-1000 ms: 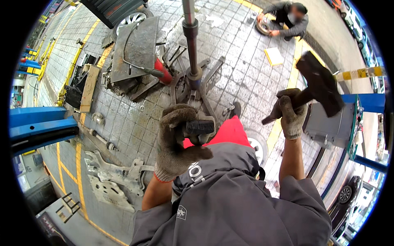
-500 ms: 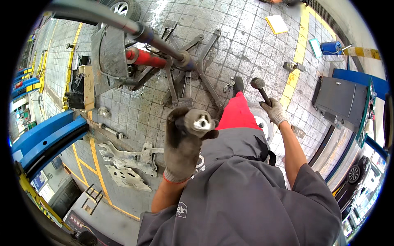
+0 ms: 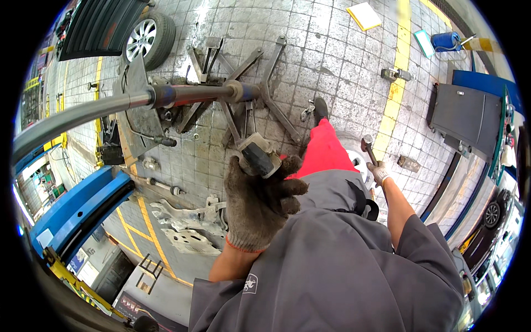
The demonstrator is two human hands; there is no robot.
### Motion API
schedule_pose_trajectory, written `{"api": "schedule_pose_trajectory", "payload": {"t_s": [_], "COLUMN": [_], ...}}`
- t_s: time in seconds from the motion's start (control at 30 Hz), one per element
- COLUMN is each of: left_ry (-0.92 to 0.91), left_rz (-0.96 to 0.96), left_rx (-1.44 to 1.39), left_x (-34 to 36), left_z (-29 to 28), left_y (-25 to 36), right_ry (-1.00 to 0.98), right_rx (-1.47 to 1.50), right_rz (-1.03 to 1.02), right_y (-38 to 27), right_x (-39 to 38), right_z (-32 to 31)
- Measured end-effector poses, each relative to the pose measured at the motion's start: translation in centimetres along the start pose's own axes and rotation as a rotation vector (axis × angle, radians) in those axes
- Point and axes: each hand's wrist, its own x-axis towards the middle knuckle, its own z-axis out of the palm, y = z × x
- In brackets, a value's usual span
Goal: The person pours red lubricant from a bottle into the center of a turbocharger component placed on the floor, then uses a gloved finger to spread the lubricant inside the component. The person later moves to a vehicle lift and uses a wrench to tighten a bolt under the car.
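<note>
My left hand [image 3: 259,207], in a dirty grey knit glove, is raised in front of my apron with fingers bent and partly spread. Resting in its grip is a blocky grey metal part [image 3: 274,145] with a dark rectangular face; I cannot make out its exact kind. My right hand [image 3: 380,173], in a lighter glove, is wrapped round the handle of a hammer [image 3: 367,144] at my right side, head up. Ahead of my left hand stands a steel jack stand with splayed legs [image 3: 272,83], and a long metal shaft [image 3: 188,95] crosses above it.
A wheel [image 3: 148,40] lies at the far left, near a blue lift arm [image 3: 83,205]. Pale metal brackets [image 3: 191,213] and an axle shaft [image 3: 157,185] lie on the floor at left. A grey cabinet [image 3: 464,122], blue canister [image 3: 445,41] and power tool [image 3: 395,74] are at right.
My left hand has turned its palm upward and spread its fingers, so the part shows its dark face. The hammer has dropped lower and right. The overhead shaft appears swung lower in view.
</note>
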Motion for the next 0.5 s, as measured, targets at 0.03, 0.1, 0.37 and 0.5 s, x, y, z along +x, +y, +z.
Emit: {"api": "schedule_pose_trajectory", "payload": {"t_s": [0.03, 0.1, 0.37, 0.5], "left_ry": [0.001, 0.023, 0.09, 0.06], "left_rz": [-0.013, -0.056, 0.07, 0.253], "left_rx": [0.012, 0.032, 0.81, 1.386], "left_x": [0.2, 0.9, 5.7, 11.9], "left_z": [0.2, 0.6, 5.2, 0.2], "left_y": [0.0, -0.1, -3.3, -4.9], "right_ry": [-0.006, -0.002, -0.064, -0.007], "right_rx": [0.004, 0.079, 0.149, 0.12], "right_rz": [0.028, 0.138, 0.073, 0.076], "right_y": [0.4, 1.3, 1.1, -0.4], "right_x": [0.0, 0.2, 0.6, -0.6], "right_z": [0.2, 0.4, 0.8, 0.7]}}
